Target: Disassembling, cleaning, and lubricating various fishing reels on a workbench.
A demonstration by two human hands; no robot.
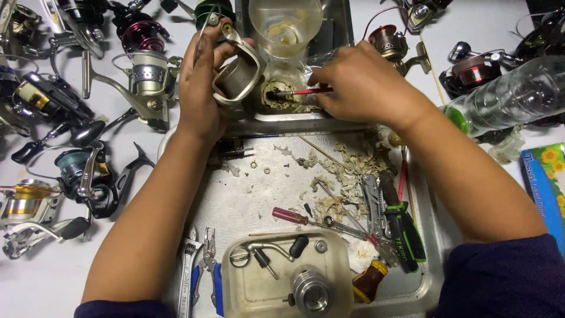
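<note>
Silver metal reel frame (pixel 238 76), bail wire curving round it, greasy and stripped down, sits up at the far edge of the tray (pixel 429 259) in my left hand (pixel 200 88), which is wrapped tight around it. My right hand (pixel 359 82) is pinched shut on a thin red-handled tool (pixel 300 92), tip poking into the grimy round gear part (pixel 276 94) right beside the frame. On the tray I count one red screwdriver (pixel 291 215), one pair of green-handled pliers (pixel 403 227), and one small tub (pixel 288 277) with a silver spool (pixel 311 291) in it. Roughly nine other reels lie around the worktop (pixel 47 282), and one clear bottle (pixel 512 97) off to my right.
</note>
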